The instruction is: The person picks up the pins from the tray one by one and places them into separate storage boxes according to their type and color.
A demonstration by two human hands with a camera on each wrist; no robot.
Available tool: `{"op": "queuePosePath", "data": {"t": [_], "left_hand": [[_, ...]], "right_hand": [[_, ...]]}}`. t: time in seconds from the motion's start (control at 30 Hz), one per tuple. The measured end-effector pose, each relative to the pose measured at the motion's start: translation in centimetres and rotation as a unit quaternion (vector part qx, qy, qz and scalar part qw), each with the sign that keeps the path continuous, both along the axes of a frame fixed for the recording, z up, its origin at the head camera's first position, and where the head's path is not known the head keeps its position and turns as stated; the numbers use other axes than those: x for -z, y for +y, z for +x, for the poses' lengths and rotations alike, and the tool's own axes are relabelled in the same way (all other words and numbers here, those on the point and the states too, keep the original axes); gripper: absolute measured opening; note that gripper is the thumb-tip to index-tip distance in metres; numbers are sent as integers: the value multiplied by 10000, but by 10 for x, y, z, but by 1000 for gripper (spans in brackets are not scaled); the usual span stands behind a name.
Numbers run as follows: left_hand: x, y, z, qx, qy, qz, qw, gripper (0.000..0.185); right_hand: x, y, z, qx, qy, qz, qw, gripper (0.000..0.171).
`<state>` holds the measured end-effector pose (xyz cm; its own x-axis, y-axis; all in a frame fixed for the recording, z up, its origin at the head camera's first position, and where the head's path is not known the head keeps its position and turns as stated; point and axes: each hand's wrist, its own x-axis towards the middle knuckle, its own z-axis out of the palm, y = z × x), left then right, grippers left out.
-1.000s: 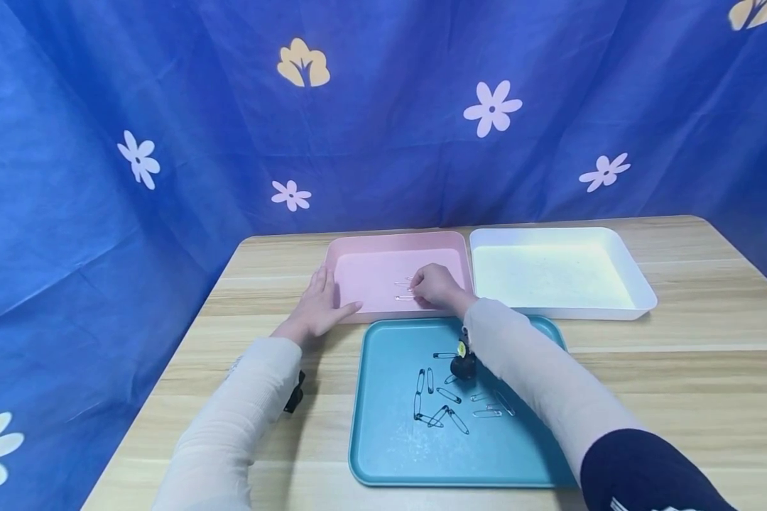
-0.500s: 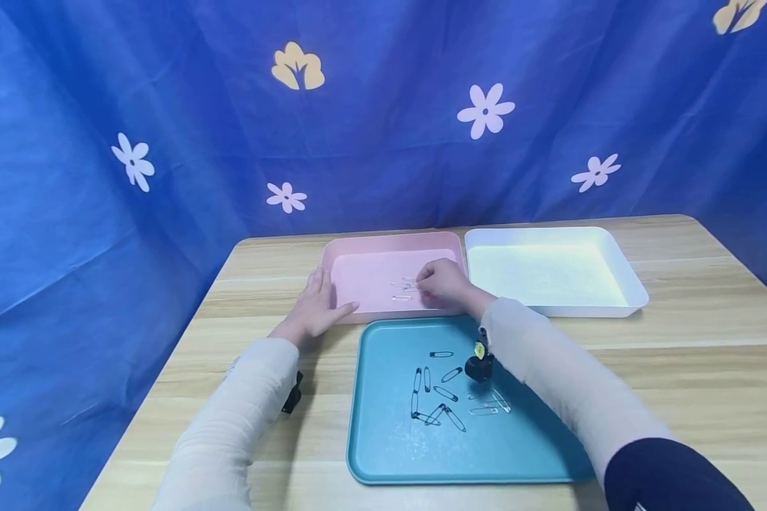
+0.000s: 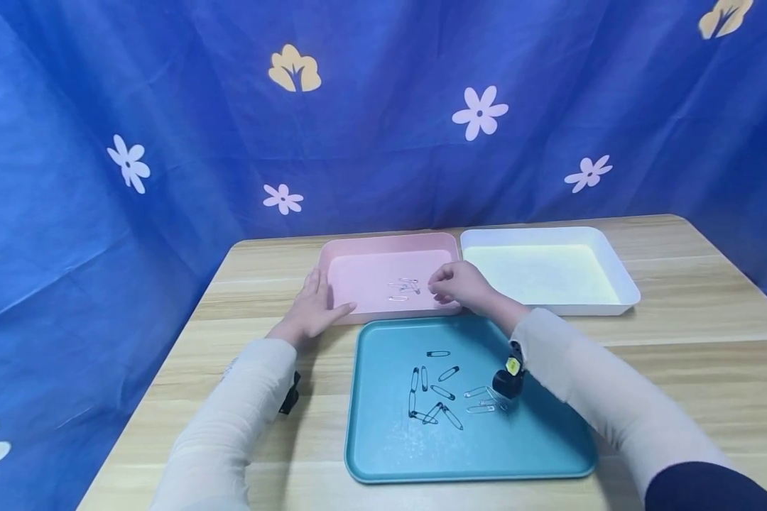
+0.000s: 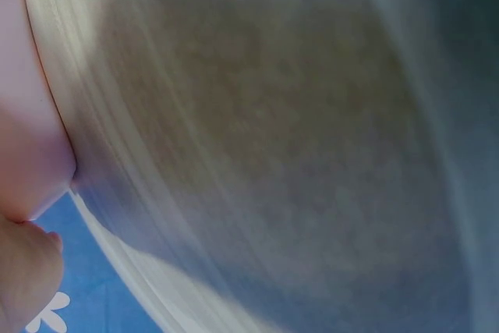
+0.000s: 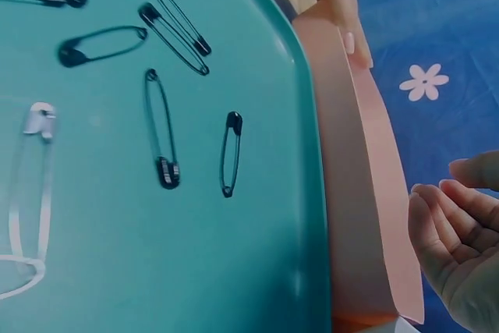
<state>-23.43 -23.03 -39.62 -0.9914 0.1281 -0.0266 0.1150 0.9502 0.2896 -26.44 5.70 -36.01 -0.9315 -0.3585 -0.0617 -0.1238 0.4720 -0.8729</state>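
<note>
Trays: three; teal tray [image 3: 383, 454] holds nine safety pins [image 3: 444, 392].

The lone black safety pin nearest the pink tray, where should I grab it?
The black safety pin lies flat on the teal tray, apart from the others. Come from above and pinch across its two long wires near the middle; the right hand is nearest and holds nothing.
</note>
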Motion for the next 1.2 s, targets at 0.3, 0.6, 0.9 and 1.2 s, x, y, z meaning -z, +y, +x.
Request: {"op": "queuePosePath", "data": {"t": [0.3,0.6,0.9,1.2], "left_hand": [[-2,0,2,7,14,47,10000,98],[-1,0,2,27,55,28,10000,101],[-3,2,3,-14,46,16,10000,100],[-4,3,4,-30,67,93,9999,98]], "right_hand": [[-3,17,20,-136,11,30,9999,13],[2,37,39,-411,-114,-242,9988,14],[11,58,56,-524,-259,-147,9982,19],[20,74,71,-572,-267,-146,9979,20]]}}
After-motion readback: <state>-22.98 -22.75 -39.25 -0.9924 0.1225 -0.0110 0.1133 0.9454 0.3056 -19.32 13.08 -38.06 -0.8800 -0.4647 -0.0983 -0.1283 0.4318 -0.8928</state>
